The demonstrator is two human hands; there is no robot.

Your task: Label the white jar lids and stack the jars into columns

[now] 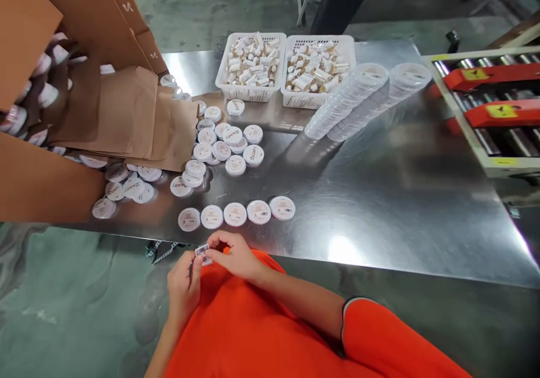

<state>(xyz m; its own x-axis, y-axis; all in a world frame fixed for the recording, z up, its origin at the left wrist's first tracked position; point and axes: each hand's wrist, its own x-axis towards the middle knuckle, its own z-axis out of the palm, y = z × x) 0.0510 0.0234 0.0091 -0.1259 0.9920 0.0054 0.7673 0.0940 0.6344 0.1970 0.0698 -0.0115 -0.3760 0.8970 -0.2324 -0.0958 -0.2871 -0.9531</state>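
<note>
A small white sheet of barcode labels (203, 250) is held between both hands, just off the near edge of the metal table. My left hand (184, 282) grips its left side with thumb and fingers closed. From the right, my right hand (235, 256) pinches the same sheet. Just beyond the hands, several round white containers stand in a row; the rightmost one (282, 208) and the one beside it (259, 212) show a barcode on top. More round containers (221, 149) lie in a loose, partly stacked group behind the row.
An open cardboard box (84, 198) with brown paper (126, 116) and more containers fills the left. Two white baskets (261, 92) of small bottles stand at the back. Tall leaning stacks of clear round pieces (350, 99) are right of centre. A roller conveyor (472, 125) adjoins the table (379, 215).
</note>
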